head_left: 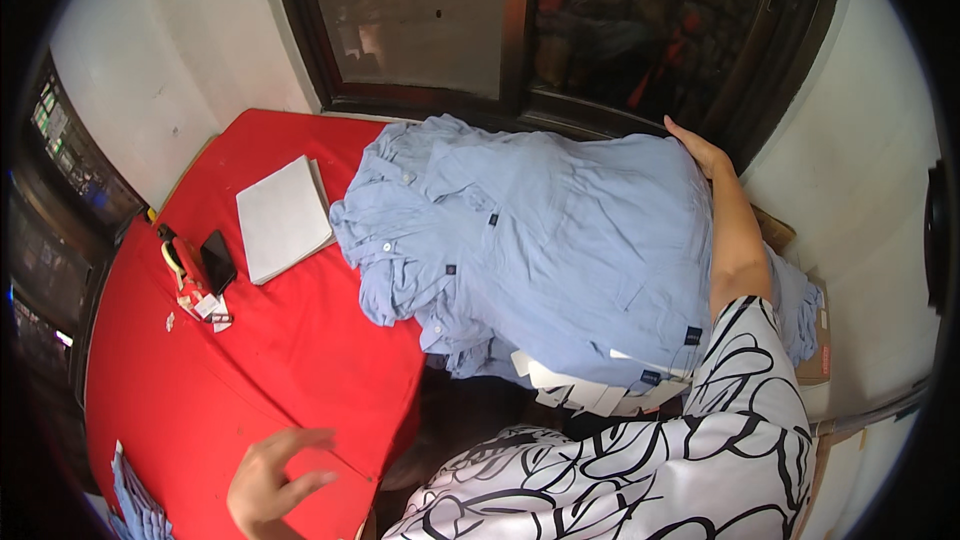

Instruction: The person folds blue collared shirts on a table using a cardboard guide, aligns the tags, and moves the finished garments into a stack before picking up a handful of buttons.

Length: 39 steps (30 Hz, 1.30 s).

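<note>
A thick stack of light blue garments [560, 230], with buttons and small dark labels, lies in front of me and overlaps the right part of the red-covered table [300, 370]. White tags [580, 390] hang out at its near edge. My right hand [702, 148] rests against the far right side of the stack, fingers stretched out, and that arm reaches along its right side. Over the near part of the red cloth hovers my left hand [275, 480], holding nothing, its thumb and fingers apart. The underside of the stack is hidden.
A stack of white paper [285, 220] lies left of the garments. Beside it are a dark phone [217, 261], a tape dispenser [180, 265] and small tags. More blue cloth [138, 500] shows at the lower left. A cardboard box [815, 340] stands at right; a dark-framed window [520, 30] is behind.
</note>
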### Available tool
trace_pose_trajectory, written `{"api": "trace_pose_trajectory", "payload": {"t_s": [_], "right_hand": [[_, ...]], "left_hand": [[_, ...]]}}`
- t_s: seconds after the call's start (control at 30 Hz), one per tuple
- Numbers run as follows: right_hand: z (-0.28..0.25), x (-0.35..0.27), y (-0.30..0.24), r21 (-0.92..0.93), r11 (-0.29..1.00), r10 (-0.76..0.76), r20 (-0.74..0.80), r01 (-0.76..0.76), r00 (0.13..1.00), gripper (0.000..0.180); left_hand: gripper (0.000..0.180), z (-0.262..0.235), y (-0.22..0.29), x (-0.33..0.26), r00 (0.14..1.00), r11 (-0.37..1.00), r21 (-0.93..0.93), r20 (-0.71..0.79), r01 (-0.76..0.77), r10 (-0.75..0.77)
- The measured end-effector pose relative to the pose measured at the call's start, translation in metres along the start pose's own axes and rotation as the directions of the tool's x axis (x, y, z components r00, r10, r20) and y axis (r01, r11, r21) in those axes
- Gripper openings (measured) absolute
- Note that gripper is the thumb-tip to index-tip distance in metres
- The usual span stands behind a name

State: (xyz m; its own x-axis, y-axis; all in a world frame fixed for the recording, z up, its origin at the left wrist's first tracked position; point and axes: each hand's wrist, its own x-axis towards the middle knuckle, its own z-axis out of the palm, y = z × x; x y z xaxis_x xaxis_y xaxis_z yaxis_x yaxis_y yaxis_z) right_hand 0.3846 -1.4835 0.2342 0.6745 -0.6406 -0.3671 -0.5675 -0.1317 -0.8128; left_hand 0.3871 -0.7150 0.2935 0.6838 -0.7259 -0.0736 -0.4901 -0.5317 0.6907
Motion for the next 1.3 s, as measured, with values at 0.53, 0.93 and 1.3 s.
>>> {"api": "trace_pose_trajectory", "payload": {"t_s": [0.53, 0.93, 1.3], "right_hand": [[0.024, -0.114, -0.034, -0.765, 0.482, -0.632, 0.035, 0.428, 0.774, 0.058], [0.057, -0.206, -0.009, -0.845, 0.251, -0.822, 0.072, 0.472, 0.565, 0.058], [-0.036, -0.168, -0.024, -0.66, 0.43, -0.464, 0.424, 0.616, 0.778, 0.112]], "left_hand": [[0.086, 0.122, 0.146, 0.424, 0.709, 0.712, 0.058, 0.18, -0.7, 0.682], [0.091, 0.129, 0.222, 0.543, 0.358, 0.514, 0.2, 0.906, -0.834, 0.229], [0.033, 0.11, 0.185, 0.377, 0.454, 0.158, 0.502, 0.55, -0.851, 0.701]]}}
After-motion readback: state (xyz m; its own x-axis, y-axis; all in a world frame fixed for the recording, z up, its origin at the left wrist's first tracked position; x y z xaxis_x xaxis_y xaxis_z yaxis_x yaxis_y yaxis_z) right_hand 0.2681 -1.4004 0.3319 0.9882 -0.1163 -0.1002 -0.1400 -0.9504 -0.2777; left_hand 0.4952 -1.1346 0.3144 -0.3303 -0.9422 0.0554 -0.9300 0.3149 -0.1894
